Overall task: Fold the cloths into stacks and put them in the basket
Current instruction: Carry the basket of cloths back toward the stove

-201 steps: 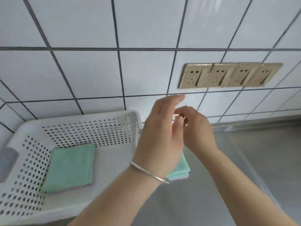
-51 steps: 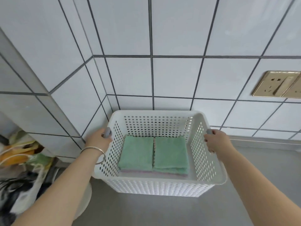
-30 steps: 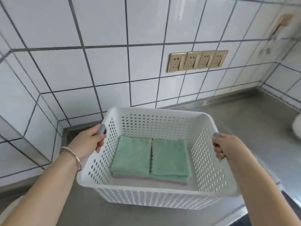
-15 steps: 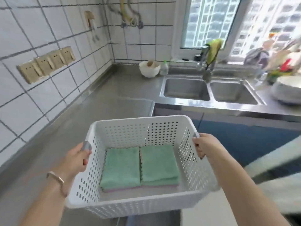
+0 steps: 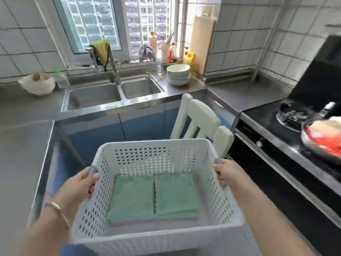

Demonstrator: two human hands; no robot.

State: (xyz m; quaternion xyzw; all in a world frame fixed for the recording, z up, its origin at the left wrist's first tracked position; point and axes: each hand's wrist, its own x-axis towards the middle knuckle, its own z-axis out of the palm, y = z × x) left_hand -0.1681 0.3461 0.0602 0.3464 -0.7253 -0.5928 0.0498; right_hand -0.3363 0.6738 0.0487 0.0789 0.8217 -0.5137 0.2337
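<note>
A white perforated basket [image 5: 156, 146] hangs in the air in front of me, off the counter. Two stacks of folded green cloths lie side by side on its floor, the left stack [image 5: 132, 197] and the right stack [image 5: 175, 194], each with a pink layer showing at the bottom edge. My left hand [image 5: 79, 185] grips the grey handle on the basket's left rim. My right hand [image 5: 227, 172] grips the grey handle on the right rim.
A steel counter [image 5: 16, 145] runs along the left, with a double sink [image 5: 110, 93] under the window. A white chair [image 5: 201, 121] stands just beyond the basket. A black stove [image 5: 287, 130] with a pan [image 5: 323, 137] is on the right. Stacked bowls [image 5: 178, 74] sit beside the sink.
I have lifted the basket off the counter by the wall and turned right with it. The view has swung from the tiled wall to the sink, chair and stove.
</note>
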